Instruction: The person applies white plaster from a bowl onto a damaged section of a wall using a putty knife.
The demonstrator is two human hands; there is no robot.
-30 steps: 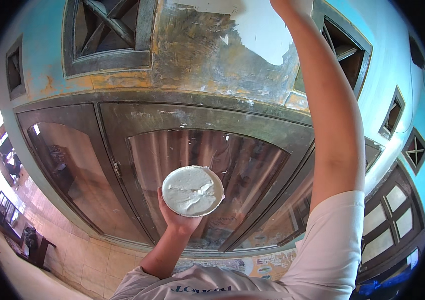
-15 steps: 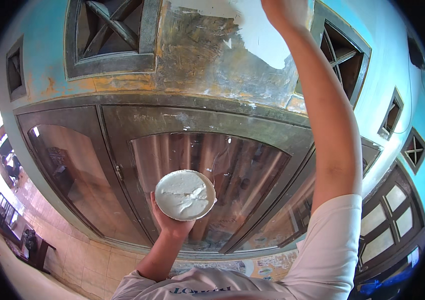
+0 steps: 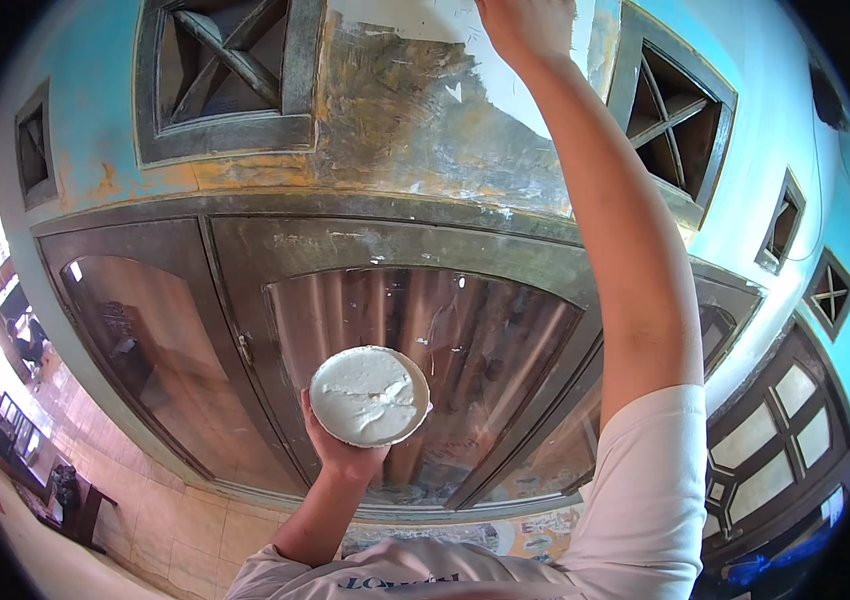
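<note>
Patchy wall (image 3: pixel 415 110), vents (image 3: pixel 225 55) flanking | my right arm (image 3: pixel 635 220) blocks part of door (image 3: pixel 475 380) | bowl (image 3: pixel 421 380) of white paste (image 3: pixel 360 395) before door, my left grip (image 3: pixel 345 450) clamped on it | right grip (image 3: pixel 533 25) high by wall, cropped: can't tell its state

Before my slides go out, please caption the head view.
Left hand holding a round container of white paste, right hand raised near a patchy wall.
</note>
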